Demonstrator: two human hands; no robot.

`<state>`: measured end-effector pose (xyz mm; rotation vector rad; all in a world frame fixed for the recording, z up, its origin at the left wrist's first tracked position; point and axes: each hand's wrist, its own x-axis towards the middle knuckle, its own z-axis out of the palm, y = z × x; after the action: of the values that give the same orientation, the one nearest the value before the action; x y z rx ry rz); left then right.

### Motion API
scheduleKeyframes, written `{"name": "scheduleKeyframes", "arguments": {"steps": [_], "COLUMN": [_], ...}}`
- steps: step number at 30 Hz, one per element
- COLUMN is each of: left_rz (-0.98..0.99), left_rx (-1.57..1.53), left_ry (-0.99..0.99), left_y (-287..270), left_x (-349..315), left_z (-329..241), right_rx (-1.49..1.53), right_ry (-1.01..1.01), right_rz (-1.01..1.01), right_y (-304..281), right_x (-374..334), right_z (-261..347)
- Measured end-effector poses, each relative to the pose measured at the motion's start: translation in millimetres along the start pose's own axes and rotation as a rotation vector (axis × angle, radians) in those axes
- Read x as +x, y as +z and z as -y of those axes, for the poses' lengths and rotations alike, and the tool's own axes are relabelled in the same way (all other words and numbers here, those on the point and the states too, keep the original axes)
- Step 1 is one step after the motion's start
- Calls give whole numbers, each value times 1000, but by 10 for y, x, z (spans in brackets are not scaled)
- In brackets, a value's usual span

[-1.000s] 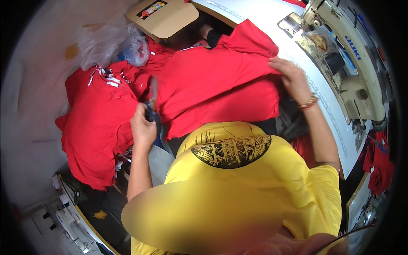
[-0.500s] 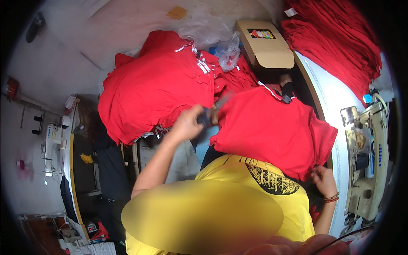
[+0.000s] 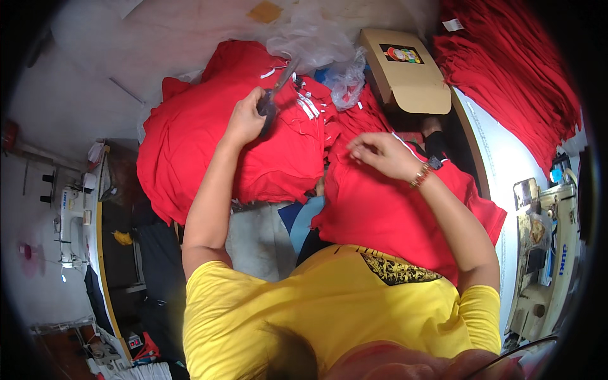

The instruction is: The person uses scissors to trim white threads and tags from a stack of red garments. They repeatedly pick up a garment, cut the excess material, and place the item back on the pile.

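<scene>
A pair of dark-handled scissors [image 3: 268, 114] is gripped in my left hand [image 3: 246, 121], its blades pointing up and away over a big pile of red garments [image 3: 190, 142]. On my lap lies a red garment [image 3: 386, 209] with a white drawcord along its far edge. Above this garment hovers my right hand [image 3: 386, 156], a bracelet at its wrist, fingers loosely bent and apart with nothing seen in them. Small white labels [image 3: 308, 106] show at the right side of the pile.
Beyond the lap stand a cardboard box [image 3: 408, 79] and a crumpled clear plastic bag [image 3: 347, 82]. At the right, a sewing machine [image 3: 548, 266] sits on a white table [image 3: 484, 142] bearing stacked red fabric [image 3: 506, 76]. Another sewing machine [image 3: 71, 228] stands far left.
My left hand has moved up and away with the scissors, over the pile. My right hand has risen from the garment's near right edge to above its far left part.
</scene>
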<state>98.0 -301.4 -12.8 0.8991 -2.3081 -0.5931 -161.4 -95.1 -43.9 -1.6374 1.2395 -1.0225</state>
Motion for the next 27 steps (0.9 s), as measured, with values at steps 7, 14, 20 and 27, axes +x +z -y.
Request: {"name": "scheduleKeyframes", "arguments": {"steps": [7, 14, 20, 27], "left_rz": [111, 110, 87, -91], "left_rx": [286, -417, -189, -359], "left_ry": [210, -88, -122, 20], "left_y": [75, -393, -668, -884], "left_x": [-149, -236, -335, -444], "left_z": [-164, -286, -792, -1356], "right_rx": [-46, -193, -426, -242], "right_ry": [-5, -306, -362, -200], "right_rz": [-233, -236, 138, 121], "right_y": [370, 228, 545, -167], "right_x": [986, 1274, 1614, 903], "right_z": [-108, 117, 424, 1034]}}
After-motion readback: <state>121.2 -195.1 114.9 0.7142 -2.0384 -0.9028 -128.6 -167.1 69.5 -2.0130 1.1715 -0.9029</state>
